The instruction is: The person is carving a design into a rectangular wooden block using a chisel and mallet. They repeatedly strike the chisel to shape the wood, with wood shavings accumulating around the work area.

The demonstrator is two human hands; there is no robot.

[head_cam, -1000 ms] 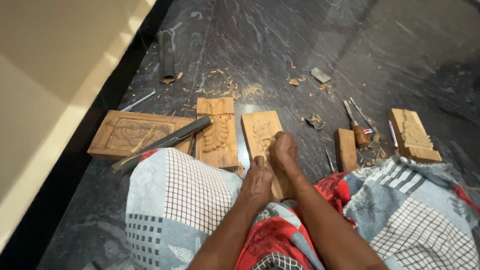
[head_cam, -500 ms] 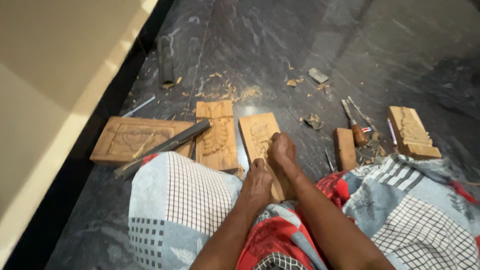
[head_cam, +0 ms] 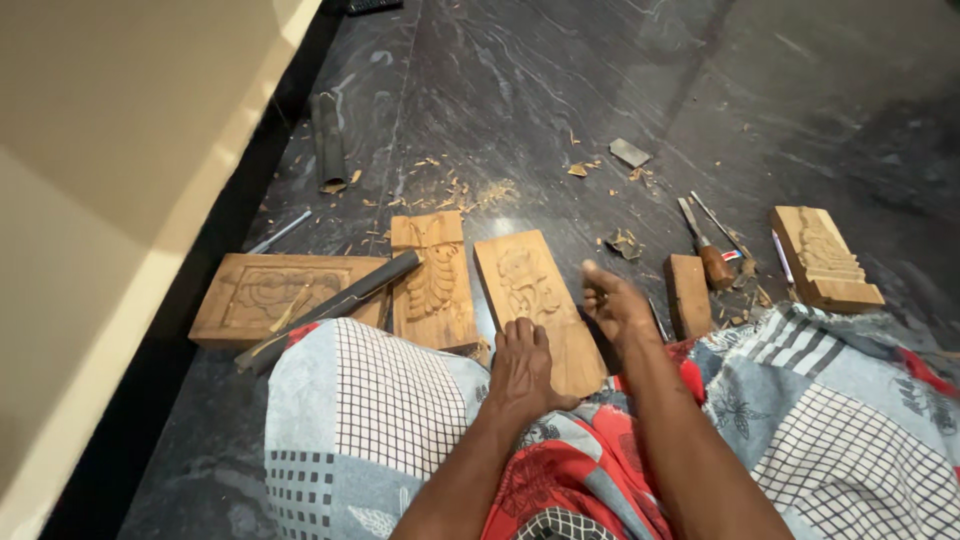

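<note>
I sit on a dark stone floor with a patterned cloth [head_cam: 380, 400] over my legs. A narrow wooden panel with a carved flower [head_cam: 525, 285] lies in front of me. My left hand [head_cam: 520, 368] rests flat on its near end. My right hand [head_cam: 615, 305] hovers just right of the panel, off the wood, with its fingers curled and blurred; whether it holds anything I cannot make out. A leaf-carved panel [head_cam: 430, 280] lies beside the flower panel on the left.
A wide carved panel [head_cam: 250, 300] lies at the left with a dark bar [head_cam: 335, 305] across it. To the right are a small wood block [head_cam: 690, 295], a wooden-handled chisel [head_cam: 705, 255] and a carved block [head_cam: 825, 258]. Wood chips [head_cam: 450, 190] litter the floor. A cream wall [head_cam: 120, 180] borders the left.
My right hand has lifted off the flower panel and moved to the right. My left hand has stayed on the panel's near end.
</note>
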